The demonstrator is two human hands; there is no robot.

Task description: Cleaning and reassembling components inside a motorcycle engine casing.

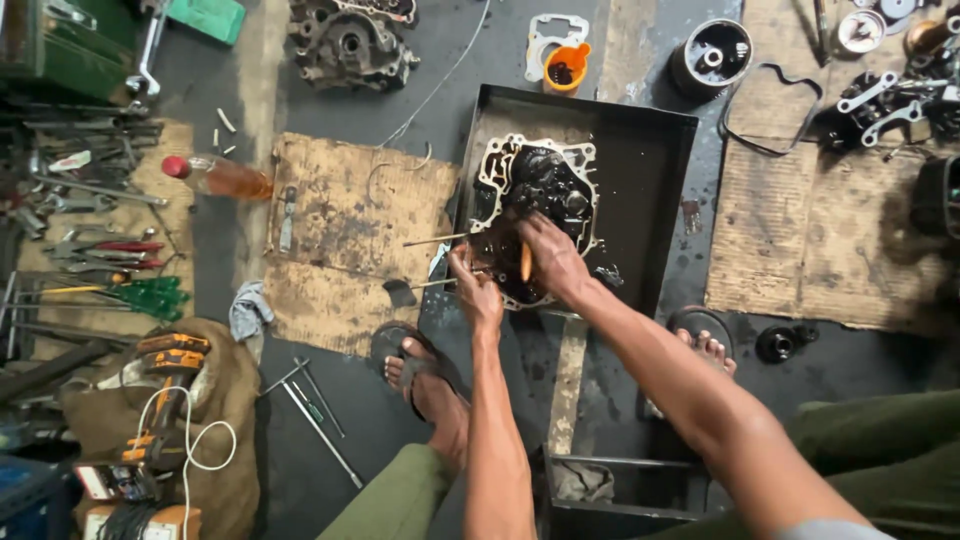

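While crouched over the workshop floor, working mid-job on an oily engine case (535, 215), lying open in a black metal tray (660, 140) at centre frame. At far left, scattered hand tools (90, 215); next, a bottle of amber liquid (220, 177) beside stained cardboard (350, 240). Left hand (478, 292) closed around a thin metal rod (440, 238), just at the case's lower left edge. Right hand (552, 258) pressed onto the case, fingers curled about something orange-handled (526, 262). Upper right, more removed parts (880, 100) lying apart; much evidently left undone.
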